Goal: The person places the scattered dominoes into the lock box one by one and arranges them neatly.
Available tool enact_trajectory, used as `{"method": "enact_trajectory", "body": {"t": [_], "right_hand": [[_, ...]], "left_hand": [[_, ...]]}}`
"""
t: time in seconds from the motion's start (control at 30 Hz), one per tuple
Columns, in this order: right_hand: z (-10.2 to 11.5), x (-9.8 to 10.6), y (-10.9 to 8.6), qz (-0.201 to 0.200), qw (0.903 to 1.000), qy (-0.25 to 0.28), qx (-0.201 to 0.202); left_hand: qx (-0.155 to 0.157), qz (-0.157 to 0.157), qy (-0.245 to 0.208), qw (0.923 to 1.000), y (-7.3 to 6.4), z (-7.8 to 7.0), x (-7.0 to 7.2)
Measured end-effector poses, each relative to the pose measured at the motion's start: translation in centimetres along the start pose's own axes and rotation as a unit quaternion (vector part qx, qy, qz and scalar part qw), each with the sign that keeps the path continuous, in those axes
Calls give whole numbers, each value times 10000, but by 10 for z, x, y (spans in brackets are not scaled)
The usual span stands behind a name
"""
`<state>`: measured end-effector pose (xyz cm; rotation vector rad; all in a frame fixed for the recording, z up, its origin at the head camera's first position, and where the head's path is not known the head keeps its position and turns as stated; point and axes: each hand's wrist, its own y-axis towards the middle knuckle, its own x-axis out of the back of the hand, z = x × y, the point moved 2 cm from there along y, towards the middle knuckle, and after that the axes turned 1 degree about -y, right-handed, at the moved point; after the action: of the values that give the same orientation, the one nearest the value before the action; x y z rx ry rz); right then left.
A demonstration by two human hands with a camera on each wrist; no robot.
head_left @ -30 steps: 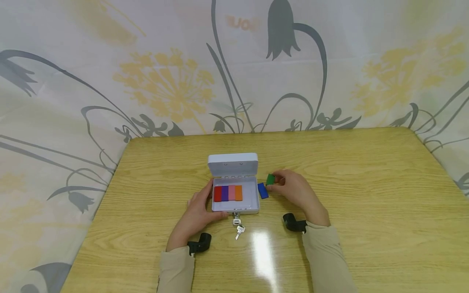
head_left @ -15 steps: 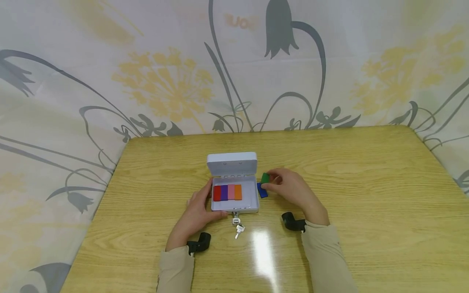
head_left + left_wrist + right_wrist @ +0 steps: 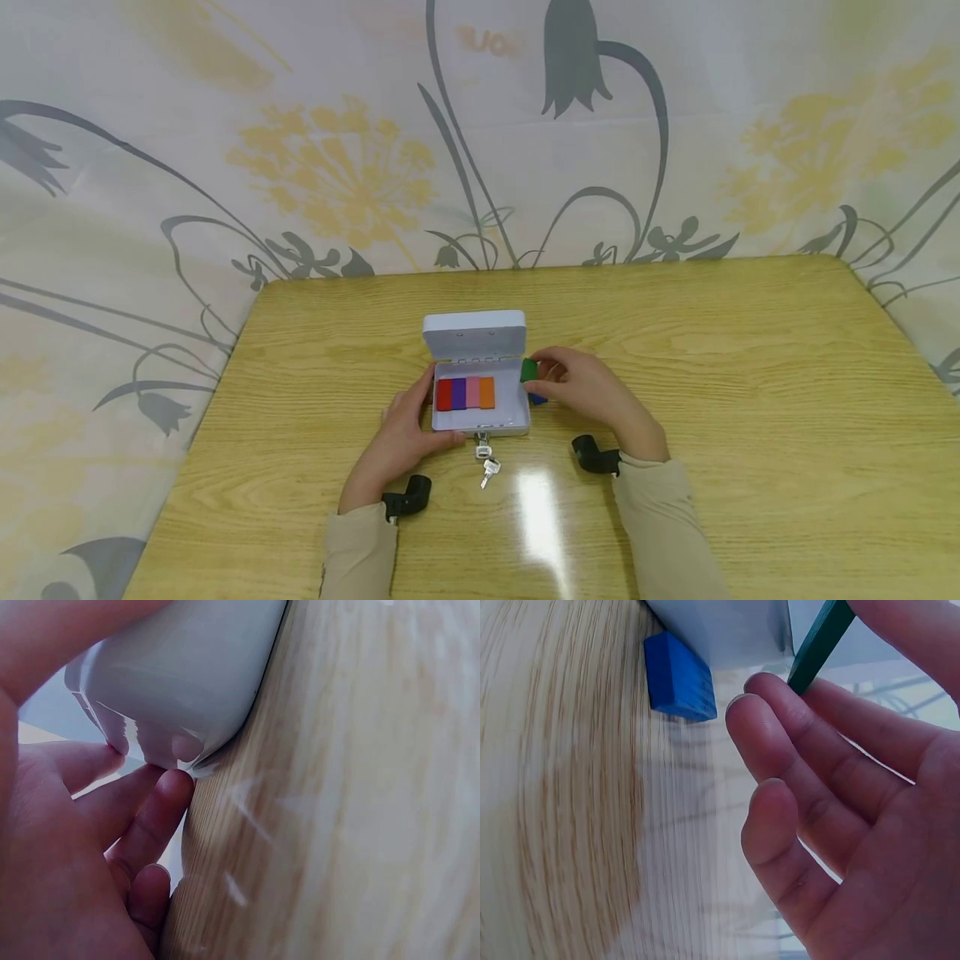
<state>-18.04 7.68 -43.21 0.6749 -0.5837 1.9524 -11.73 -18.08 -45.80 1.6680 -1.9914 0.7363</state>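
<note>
A small white lidded box (image 3: 512,408) stands on the table with its lid (image 3: 476,340) raised. Inside lie a red block (image 3: 445,395), a purple block (image 3: 459,394), a pink block (image 3: 473,393) and an orange block (image 3: 487,393), side by side. My left hand (image 3: 401,433) holds the box, thumb along its front and fingers at its left side. My right hand (image 3: 588,387) pinches a green block (image 3: 529,371) at the box's right rim. Beneath it, a blue block (image 3: 676,679) lies on the table beside the box, partly hidden in the head view.
A key (image 3: 483,448) sits in the lock at the box's front, with a second key (image 3: 490,472) hanging from it onto the wooden table (image 3: 712,350). Behind the table hangs a flowered cloth (image 3: 360,150). Each wrist carries a black camera mount (image 3: 595,455).
My right hand has moved left with the green block, from beyond the blue block to the box's right rim. My left hand has stayed on the box.
</note>
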Motion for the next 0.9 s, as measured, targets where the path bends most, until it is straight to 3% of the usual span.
{"method": "enact_trajectory", "body": {"t": [0.53, 0.9], "right_hand": [[7, -4, 1, -9, 9999, -137, 81], [12, -9, 3, 15, 9989, -243, 407]], "left_hand": [[22, -5, 45, 10000, -1, -2, 0], [-2, 8, 38, 10000, -1, -1, 0]]}}
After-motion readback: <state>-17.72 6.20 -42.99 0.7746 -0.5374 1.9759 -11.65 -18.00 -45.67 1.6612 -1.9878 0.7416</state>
